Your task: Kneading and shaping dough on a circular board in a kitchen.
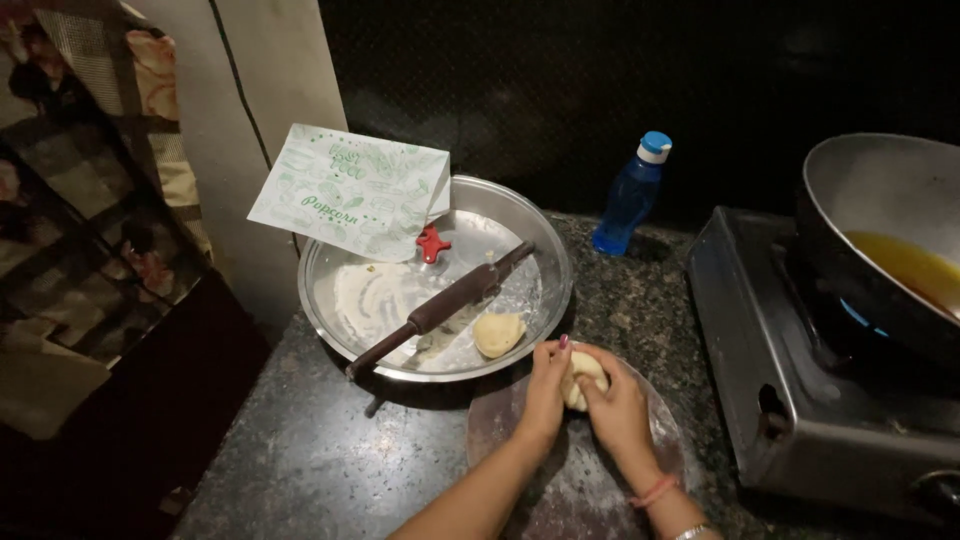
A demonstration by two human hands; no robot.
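both hands hold one dough ball [584,378] above a round rolling board [570,470] on the counter [330,450]. the left hand [547,385] and right hand [615,405] each have their grip clamped on it. behind, a steel tray [535,235] holds a rolling pin [440,308] and a second dough piece [498,334].

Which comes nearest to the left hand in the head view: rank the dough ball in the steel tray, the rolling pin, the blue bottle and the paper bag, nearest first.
Measured from the left hand:
1. Dough ball, just above the hand, at the tray's front edge.
2. Rolling pin, lying slantwise across the tray, up and left.
3. Blue bottle, standing at the back, to the right.
4. Paper bag, leaning on the tray's far left rim.
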